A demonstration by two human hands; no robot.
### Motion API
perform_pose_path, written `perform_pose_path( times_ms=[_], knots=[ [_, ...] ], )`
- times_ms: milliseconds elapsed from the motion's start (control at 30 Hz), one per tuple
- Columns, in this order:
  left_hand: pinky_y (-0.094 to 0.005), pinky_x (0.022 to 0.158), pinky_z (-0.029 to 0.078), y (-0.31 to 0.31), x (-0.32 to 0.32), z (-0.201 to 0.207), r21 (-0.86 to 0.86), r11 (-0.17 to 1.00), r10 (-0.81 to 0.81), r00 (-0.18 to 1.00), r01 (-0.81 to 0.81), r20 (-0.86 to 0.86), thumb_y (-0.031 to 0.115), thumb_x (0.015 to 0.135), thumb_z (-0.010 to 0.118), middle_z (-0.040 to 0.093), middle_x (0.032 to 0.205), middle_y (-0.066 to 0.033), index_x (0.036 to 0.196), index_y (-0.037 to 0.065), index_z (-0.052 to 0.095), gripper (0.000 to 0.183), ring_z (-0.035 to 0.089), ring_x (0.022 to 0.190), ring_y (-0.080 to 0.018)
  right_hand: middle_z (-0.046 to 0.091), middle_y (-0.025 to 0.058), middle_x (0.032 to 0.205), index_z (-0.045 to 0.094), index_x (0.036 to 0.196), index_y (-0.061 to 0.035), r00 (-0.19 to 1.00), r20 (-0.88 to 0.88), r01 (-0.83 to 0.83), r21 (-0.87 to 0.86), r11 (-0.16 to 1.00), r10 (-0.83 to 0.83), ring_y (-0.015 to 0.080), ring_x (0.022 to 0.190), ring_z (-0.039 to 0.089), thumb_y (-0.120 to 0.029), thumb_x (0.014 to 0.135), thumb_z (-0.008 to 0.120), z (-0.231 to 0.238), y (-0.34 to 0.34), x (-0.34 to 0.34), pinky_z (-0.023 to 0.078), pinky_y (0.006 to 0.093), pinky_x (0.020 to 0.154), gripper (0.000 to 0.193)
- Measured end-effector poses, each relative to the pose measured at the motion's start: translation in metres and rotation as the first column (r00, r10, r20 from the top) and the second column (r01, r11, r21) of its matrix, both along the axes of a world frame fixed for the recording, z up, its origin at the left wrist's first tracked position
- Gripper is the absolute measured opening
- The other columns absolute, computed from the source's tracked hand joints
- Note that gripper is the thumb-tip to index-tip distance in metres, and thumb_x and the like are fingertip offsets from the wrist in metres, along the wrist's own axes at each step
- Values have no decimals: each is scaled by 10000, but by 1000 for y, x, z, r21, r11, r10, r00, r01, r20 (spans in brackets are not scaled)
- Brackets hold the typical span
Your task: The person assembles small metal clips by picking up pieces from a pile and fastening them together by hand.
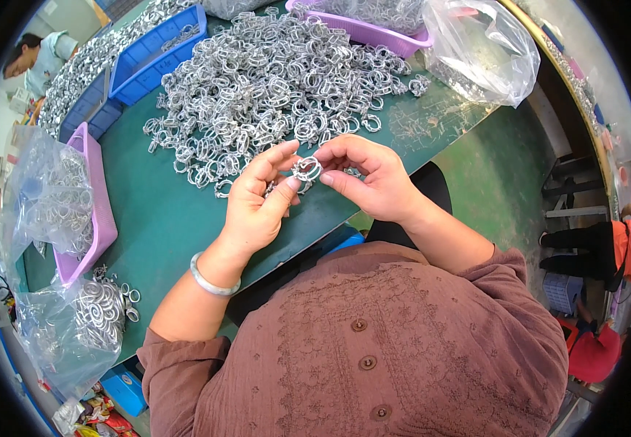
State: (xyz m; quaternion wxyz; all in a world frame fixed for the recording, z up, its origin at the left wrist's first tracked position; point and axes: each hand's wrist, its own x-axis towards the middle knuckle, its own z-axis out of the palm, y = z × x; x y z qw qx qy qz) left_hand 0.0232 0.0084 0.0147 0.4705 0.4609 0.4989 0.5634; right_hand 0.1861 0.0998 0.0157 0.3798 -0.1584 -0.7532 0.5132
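A silvery ring-shaped metal clamp (307,169) is raised just above the near edge of the green table. My left hand (261,191) grips it between thumb and fingers, and more metal shows among the curled fingers behind, too covered to make out. From the other side, my right hand (369,175) pinches the clamp's right edge with thumb and forefinger. Just beyond both hands spreads a large heap of similar metal clamps (257,87). A pale bangle (212,280) circles my left wrist.
Blue plastic bins (157,54) stand at the far left. A purple basket (97,197) with bagged clamps lies left, near a small pile of rings (101,312). Another purple basket (374,33) and a clear plastic bag (483,51) sit far right. A co-worker (42,58) is at upper left.
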Motion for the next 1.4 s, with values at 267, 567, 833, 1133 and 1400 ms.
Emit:
perform_pose_path(
  times_ms=[267,567,833,1133,1400],
  knots=[
    [-155,500,391,0,-2,-2,-27,999,-40,997,42,65,63,850,496,549,1014,-68,1220,33,423,378,492,643,-56,562,51,893,556,976,20,994,99,-45,-33,998,48,101,796,544,9,787,582,4,1,4,452,231,708,191],
    [-149,490,380,1,-3,-2,-57,996,-63,990,71,130,66,862,477,576,988,-45,1216,37,422,359,481,630,-40,575,47,799,574,910,-5,999,32,10,-7,1000,-10,100,705,545,-2,752,610,2,-1,0,443,227,610,162],
    [-154,496,390,1,-4,-1,-90,992,-77,986,91,146,51,867,447,596,986,-51,1222,45,417,356,478,625,-37,572,49,800,569,896,1,1000,31,1,-6,1000,-1,94,703,542,8,763,592,1,-1,0,442,219,610,135],
    [-235,479,434,8,-17,-6,-79,991,-34,781,107,624,74,839,362,592,871,-134,1076,16,503,282,550,625,-141,555,58,793,581,873,-30,989,130,47,137,989,-65,161,717,549,-7,728,607,5,0,-1,438,276,645,149],
    [-282,546,461,8,-23,-2,27,991,-98,576,131,811,322,880,395,563,988,-184,949,56,534,308,563,724,-225,508,26,939,592,817,-109,906,277,-1,756,655,-319,216,956,461,-146,629,673,3,-4,-10,318,385,825,208]
  ],
)
